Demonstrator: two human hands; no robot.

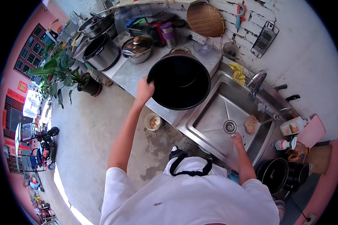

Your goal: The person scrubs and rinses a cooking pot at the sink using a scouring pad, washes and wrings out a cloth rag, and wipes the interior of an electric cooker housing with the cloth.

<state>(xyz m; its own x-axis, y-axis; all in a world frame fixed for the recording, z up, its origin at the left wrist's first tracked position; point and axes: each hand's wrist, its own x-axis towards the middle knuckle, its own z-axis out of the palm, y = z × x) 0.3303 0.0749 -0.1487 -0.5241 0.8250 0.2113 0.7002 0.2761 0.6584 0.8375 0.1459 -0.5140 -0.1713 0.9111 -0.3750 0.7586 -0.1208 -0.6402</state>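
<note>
A large black pot (180, 80) is tilted with its dark inside facing me, over the counter's edge left of the sink. My left hand (145, 90) grips its left rim, fingers wrapped over the edge. My right hand (236, 138) is closed low over the steel sink (210, 116), beside the round drain strainer (230, 126); what it holds, if anything, is too small to make out. A crumpled tan cloth or sponge (251, 124) lies in the basin, right of the strainer. The curved faucet (257, 79) stands at the sink's back, near a yellow cloth (237, 72).
On the counter (127, 77) stand a lidded steel pan (138, 48) and a large steel pot (100, 52). Bottles (293, 126), a pink board (312, 131) and black pots (274, 175) are right of the sink. A small bucket (153, 122) sits on the floor.
</note>
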